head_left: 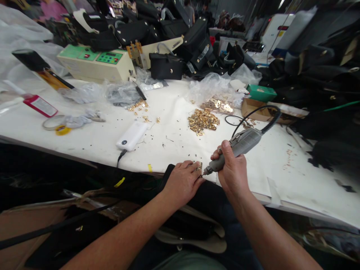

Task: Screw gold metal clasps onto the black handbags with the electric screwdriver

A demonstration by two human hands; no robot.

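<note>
At the near edge of the table, my left hand (182, 182) presses on part of a black bag (168, 173), thumb and fingers closed about a small metal plate (200, 166). In my right hand (233, 168) is a grey electric screwdriver (247, 140), held with the fingers wrapped round its body. Its tip points down and left to the plate, between my left thumb and fingers; whether it touches a screw is too small to tell. Below the table edge, a pale-edged opening (197, 243) shows over my lap, partly hidden by my arms.
A pile of gold metal fittings (203, 122) lies beyond my hands, beside plastic bags (210, 88). Leftward are a white power bank (132, 135) with a cable, a red bottle (41, 105) and a control box (95, 63). Black bags (165, 65) stand behind. The screwdriver's cord (271, 120) loops right.
</note>
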